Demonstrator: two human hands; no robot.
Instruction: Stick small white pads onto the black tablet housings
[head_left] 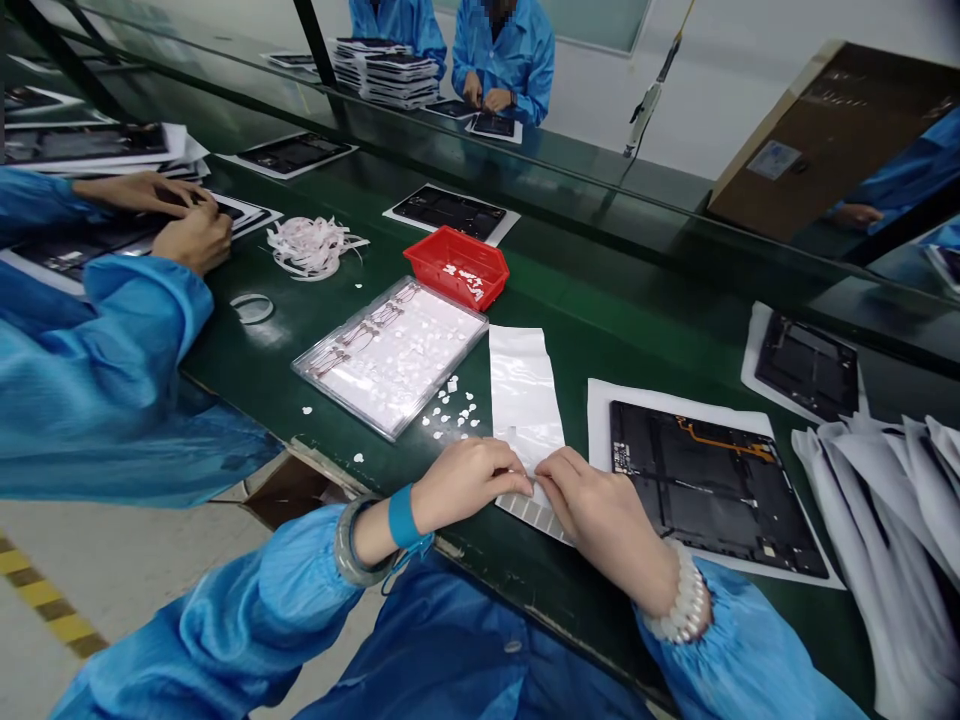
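Observation:
A long white sticker sheet (525, 385) lies on the green bench in front of me, its near end marked off in pale strips. My left hand (474, 482) pinches at this sheet with thumb and forefinger. Right beside it, almost touching, my right hand (596, 505) also has its fingertips closed on the sheet. Any small piece between the fingertips is hidden. To the right, a black device panel (712, 490) with an orange flat cable rests on white paper. Small white tabs (450, 410) are scattered left of the sheet.
Behind the tabs are a clear flat case (397, 350) with white pieces and thin wires, and a red bin (457, 265). A heap of white strips (311, 248) lies farther left, near a co-worker's hands (191, 225). White sheets (892, 510) are piled at right.

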